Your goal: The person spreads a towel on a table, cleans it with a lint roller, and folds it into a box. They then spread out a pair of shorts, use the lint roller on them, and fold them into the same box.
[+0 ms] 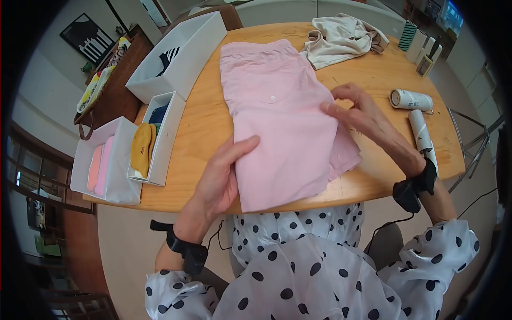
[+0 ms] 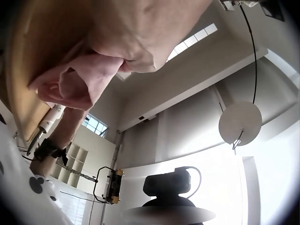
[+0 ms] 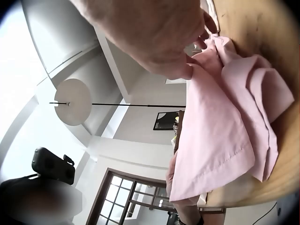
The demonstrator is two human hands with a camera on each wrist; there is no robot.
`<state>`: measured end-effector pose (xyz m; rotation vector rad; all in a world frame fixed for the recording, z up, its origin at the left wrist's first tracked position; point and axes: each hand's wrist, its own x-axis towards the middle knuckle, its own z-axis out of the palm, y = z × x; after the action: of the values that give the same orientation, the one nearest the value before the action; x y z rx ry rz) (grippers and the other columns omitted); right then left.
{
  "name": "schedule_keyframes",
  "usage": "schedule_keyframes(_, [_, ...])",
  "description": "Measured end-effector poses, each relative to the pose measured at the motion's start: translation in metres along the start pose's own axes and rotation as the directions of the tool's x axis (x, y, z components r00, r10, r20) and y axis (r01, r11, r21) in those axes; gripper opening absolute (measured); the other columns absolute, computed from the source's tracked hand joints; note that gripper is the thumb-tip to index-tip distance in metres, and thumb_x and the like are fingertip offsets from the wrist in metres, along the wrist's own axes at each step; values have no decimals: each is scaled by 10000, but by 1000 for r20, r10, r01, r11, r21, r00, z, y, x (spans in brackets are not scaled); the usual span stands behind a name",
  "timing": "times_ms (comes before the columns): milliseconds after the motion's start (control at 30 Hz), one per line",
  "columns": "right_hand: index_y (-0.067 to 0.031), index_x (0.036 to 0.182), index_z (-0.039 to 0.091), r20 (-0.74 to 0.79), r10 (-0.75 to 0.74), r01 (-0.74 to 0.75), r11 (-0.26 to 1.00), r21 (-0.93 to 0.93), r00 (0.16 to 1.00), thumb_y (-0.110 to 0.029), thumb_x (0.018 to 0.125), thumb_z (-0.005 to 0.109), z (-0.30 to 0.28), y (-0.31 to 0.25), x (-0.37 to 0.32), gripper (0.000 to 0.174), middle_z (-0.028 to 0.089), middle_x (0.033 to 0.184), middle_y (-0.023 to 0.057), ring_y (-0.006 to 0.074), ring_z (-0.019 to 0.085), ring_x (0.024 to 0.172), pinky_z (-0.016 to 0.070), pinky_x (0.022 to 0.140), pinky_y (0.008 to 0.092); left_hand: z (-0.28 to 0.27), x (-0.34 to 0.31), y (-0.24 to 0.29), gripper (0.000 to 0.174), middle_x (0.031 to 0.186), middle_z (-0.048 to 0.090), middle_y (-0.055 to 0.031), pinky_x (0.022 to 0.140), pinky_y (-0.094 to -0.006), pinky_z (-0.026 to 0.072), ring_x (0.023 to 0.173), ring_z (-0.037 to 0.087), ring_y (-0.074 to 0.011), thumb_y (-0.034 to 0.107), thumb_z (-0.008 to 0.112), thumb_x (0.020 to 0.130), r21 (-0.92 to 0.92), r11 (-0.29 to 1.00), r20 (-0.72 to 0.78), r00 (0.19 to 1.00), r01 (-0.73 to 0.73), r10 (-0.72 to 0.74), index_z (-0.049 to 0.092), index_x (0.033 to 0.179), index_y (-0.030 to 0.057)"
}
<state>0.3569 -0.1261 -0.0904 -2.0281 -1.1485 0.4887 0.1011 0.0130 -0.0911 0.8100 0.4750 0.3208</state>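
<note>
A pink garment (image 1: 282, 117), folded into a long panel with a small white button, lies on the round wooden table (image 1: 202, 128). My left hand (image 1: 221, 176) grips its near left edge, with the thumb lying on top of the cloth. My right hand (image 1: 362, 114) is at the garment's right edge, where its curled fingers pinch the fold. The right wrist view shows the same pink cloth (image 3: 225, 131) bunched in layers at the table edge under my right hand (image 3: 150, 33). In the left wrist view my left hand (image 2: 140, 28) fills the top of the frame.
White boxes stand at the table's left: a large one (image 1: 181, 53), a narrow one holding a yellow sock (image 1: 160, 136), and one with pink items (image 1: 106, 160). A beige garment (image 1: 341, 40) lies at the far side. Two white cylinders (image 1: 410, 100) lie at the right.
</note>
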Motion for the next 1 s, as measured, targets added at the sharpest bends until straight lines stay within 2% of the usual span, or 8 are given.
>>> schedule_keyframes(67, [-3, 1166, 626, -84, -109, 94, 982, -165, 991, -327, 956, 625, -6, -8, 12, 386, 661, 1037, 52, 137, 636, 976, 497, 826, 251, 7, 10, 17, 375, 1271, 601, -137, 1024, -355, 496, 1162, 605, -184, 237, 471, 1025, 154, 987, -23, 999, -43, 47, 495, 1297, -19])
schedule_keyframes(167, [7, 1141, 624, 112, 165, -199, 798, 568, 980, -265, 978, 594, -13, -22, 41, 319, 655, 1036, 54, 119, 638, 965, 510, 814, 258, 9, 26, 42, 359, 1293, 585, -143, 1039, -381, 475, 1213, 567, -191, 215, 509, 1008, 9, 980, 102, 975, -197, 195, 507, 1287, -11])
schedule_keyframes(333, [16, 1146, 604, 7, 62, -35, 470, 882, 998, -197, 990, 563, 1, -1, 101, 267, 658, 1019, 67, 105, 638, 951, 532, 842, 272, -2, 63, 52, 424, 1350, 534, -173, 1020, -395, 481, 1247, 540, -227, 147, 517, 968, -195, 900, 244, 869, -390, 430, 442, 1357, -5])
schedule_keyframes(433, [37, 1246, 546, -43, 163, -21, 376, 926, 986, -136, 994, 534, 9, 2, 111, 306, 640, 1108, 105, 131, 640, 970, 539, 902, 300, -4, 74, 41, 551, 1406, 478, -187, 1008, -387, 480, 1255, 525, -268, 74, 484, 909, 238, 804, 63, 835, -544, 547, 335, 1436, 6])
schedule_keyframes(567, [52, 1334, 479, -223, 39, 197, 336, 921, 974, -99, 979, 551, 11, 6, 108, 393, 588, 1243, 157, 168, 643, 1001, 531, 936, 299, -14, 73, 38, 676, 1502, 352, -220, 1063, -455, 461, 1316, 479, -303, 104, 447, 902, 419, 715, 220, 826, -560, 518, 170, 1498, -58])
schedule_keyframes(733, [51, 1392, 430, -179, -91, 201, 395, 896, 980, -56, 940, 577, 4, -2, 99, 487, 526, 1337, 189, 206, 642, 1029, 530, 924, 303, -5, 95, 72, 681, 1451, 410, -255, 984, -406, 507, 1267, 527, -300, 48, 472, 874, -68, 869, 207, 845, -490, 493, 190, 1485, -61])
schedule_keyframes(833, [25, 1379, 458, -252, -196, 305, 786, 538, 948, -33, 897, 590, 7, 13, 101, 503, 532, 1343, 183, 215, 640, 1037, 536, 893, 309, -29, 148, 96, 582, 1366, 498, -197, 892, -386, 541, 1106, 612, -240, -8, 513, 806, 196, 901, 193, 916, -388, 352, 379, 1369, -66])
schedule_keyframes(1000, [17, 1256, 548, -237, -237, 268, 957, 110, 942, -68, 884, 598, 7, 31, 45, 384, 600, 1226, 151, 200, 654, 969, 546, 793, 329, -36, 130, 73, 433, 1318, 538, -160, 840, -350, 549, 984, 640, -223, -39, 516, 802, 442, 767, 23, 861, -464, 508, 532, 1235, -48])
